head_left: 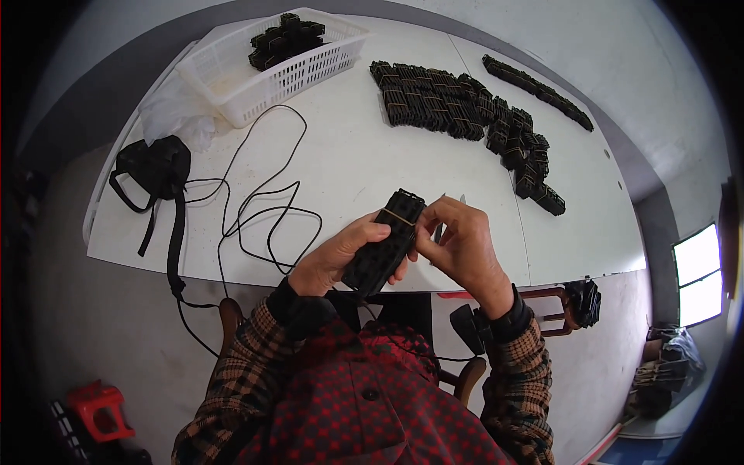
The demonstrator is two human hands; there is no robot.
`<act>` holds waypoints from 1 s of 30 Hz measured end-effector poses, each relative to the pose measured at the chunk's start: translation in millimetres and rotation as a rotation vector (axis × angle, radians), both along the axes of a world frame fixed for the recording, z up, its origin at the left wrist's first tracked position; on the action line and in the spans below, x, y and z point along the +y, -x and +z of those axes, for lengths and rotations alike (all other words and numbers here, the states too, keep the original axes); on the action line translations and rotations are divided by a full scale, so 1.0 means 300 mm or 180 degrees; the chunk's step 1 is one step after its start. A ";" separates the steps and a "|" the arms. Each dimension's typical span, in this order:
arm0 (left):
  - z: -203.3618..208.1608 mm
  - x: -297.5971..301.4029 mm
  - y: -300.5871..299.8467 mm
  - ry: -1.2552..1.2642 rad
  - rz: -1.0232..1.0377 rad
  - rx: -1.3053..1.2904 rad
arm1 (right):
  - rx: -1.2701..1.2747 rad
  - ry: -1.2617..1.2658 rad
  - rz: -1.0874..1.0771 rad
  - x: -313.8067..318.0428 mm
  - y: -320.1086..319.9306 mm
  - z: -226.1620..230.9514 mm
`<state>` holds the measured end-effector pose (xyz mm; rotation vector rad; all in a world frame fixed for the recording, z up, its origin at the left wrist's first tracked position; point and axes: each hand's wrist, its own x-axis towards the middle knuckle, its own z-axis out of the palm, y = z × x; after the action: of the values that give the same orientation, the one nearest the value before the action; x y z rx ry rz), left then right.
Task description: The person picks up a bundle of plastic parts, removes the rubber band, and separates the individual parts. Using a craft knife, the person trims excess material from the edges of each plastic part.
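Observation:
My left hand [337, 254] grips a bundle of black perforated plastic pieces [378, 260], tilted with its top end away from me, over the front edge of the table. A tan rubber band [401, 218] runs across the bundle near its far end. At the bundle's right side, my right hand [463, 242] has its thumb and forefinger pinched together close to the band. What lies between those fingertips is hidden. A thin grey metal tip [463, 199] shows behind the right hand; I cannot tell whether it is held or lying on the table.
Banded black bundles lie in rows [434, 101] at the back right, beside a long single row [536, 91]. A white basket [287, 81] holds more at the back left. A black bag [159, 167] and looped black cable [271, 194] lie left. A red stool [101, 411] stands below.

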<state>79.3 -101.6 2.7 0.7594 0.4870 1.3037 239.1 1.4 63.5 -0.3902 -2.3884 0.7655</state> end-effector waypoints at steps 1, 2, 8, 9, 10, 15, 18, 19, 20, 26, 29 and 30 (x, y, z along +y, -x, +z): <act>0.010 -0.005 -0.003 0.0018 0.0014 0.0032 | 0.0105 0.0084 -0.0045 0.005 0.002 -0.008; 0.019 -0.011 -0.010 0.0025 0.0008 0.0020 | 0.0094 0.0091 -0.0052 0.017 0.002 -0.021; 0.036 -0.032 -0.034 0.0417 -0.0167 0.0286 | 0.0566 0.1031 -0.0928 0.129 0.029 -0.075; 0.030 -0.035 -0.034 0.0497 -0.0229 0.0304 | 0.0458 0.1778 -0.0895 0.138 0.029 -0.078; 0.013 -0.023 -0.023 0.0501 -0.0245 0.0301 | 0.0458 0.1782 -0.0911 0.143 0.028 -0.083; -0.157 0.061 0.034 0.0711 -0.0461 0.1012 | 0.0753 0.1519 -0.0334 0.060 0.078 -0.080; -0.193 0.055 0.026 0.0942 -0.0038 0.1354 | 0.1176 0.0180 -0.0041 0.010 0.092 -0.068; -0.173 0.048 0.026 0.0882 -0.0047 0.1336 | 0.0980 0.0374 -0.0227 0.058 0.108 -0.082; -0.149 0.039 0.027 0.0822 -0.0051 0.1318 | 0.0783 0.0566 -0.0407 0.109 0.124 -0.102; -0.058 -0.009 0.074 0.0363 0.0402 0.0946 | -0.0340 0.1133 -0.0684 0.207 0.087 -0.245; -0.024 -0.029 0.104 0.0326 0.1444 0.0403 | -0.1076 0.1159 -0.0478 0.164 0.048 -0.285; -0.027 -0.028 0.119 0.0351 0.1466 0.0407 | -0.1082 0.1179 -0.0451 0.150 0.044 -0.292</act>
<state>43.6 -109.9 -5.3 0.6617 0.8667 1.6426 225.8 46.4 -23.9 -0.8938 -2.4851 1.1546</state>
